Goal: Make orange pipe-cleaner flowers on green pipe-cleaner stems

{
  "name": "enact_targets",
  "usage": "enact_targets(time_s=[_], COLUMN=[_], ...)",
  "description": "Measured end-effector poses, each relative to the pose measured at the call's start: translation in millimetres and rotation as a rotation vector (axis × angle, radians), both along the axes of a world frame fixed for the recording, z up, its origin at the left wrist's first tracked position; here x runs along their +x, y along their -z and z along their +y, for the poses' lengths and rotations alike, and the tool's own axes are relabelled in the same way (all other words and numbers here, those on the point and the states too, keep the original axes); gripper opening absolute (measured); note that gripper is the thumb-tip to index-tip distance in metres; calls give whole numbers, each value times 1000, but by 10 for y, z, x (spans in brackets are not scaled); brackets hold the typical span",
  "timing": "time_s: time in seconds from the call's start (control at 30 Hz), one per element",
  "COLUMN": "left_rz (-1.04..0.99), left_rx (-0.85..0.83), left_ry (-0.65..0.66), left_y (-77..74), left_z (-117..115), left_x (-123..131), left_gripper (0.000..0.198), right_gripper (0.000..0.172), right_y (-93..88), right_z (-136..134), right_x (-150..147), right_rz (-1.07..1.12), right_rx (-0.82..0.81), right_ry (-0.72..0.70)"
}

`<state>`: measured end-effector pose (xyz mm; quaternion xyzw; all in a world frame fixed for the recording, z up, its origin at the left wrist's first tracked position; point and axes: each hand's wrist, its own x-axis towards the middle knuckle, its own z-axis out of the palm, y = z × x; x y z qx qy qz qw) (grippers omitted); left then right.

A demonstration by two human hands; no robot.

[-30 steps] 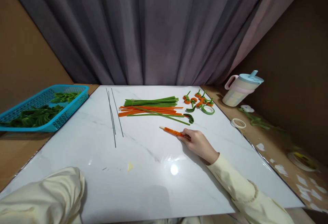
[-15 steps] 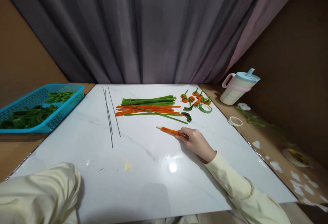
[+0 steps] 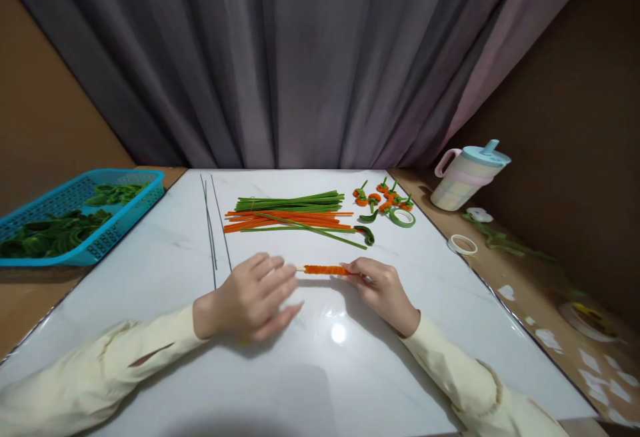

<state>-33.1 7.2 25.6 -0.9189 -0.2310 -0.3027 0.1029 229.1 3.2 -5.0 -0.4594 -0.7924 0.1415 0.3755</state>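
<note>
My right hand (image 3: 383, 287) pinches the right end of a thin pale stick wrapped in orange pipe cleaner (image 3: 324, 270), held level just above the white tabletop. My left hand (image 3: 257, 294), slightly blurred, is at the stick's bare left tip with its fingers apart; whether it touches the tip I cannot tell. Beyond the hands lie a bundle of green pipe cleaners (image 3: 290, 202) and loose orange pipe cleaners (image 3: 290, 218). Small orange pieces with green stems (image 3: 374, 199) and a roll of green tape (image 3: 402, 218) sit at the back right.
A blue basket (image 3: 107, 242) with green leafy pieces stands far left. Thin dark wires (image 3: 209, 224) lie near my left hand. On the right are a tumbler (image 3: 465, 180), a white tape ring (image 3: 463, 244) and paper scraps (image 3: 549, 339). A grey curtain (image 3: 310, 57) hangs behind.
My left hand has come in from the lower left to the stick's left tip. The wrapped stick has turned from slanting to nearly level, still in my right hand.
</note>
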Motion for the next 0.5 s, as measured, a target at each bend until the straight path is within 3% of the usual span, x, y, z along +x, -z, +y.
enact_targets(time_s=[0.13,0.3,0.5], left_rz=[97,156,69], left_rx=[21,33,9], left_ry=[-55,39,37], left_y=[118,336,407], left_z=[215,299,340], left_x=[181,271,245], left_gripper=[29,14,18], right_gripper=[22,20,15], right_y=[-2,7,46], right_z=[-16,-10,24], right_x=[-46,-58,-43], right_rz=[19,20,28], right_rx=[92,154,46], right_ry=[-56,-77,-53])
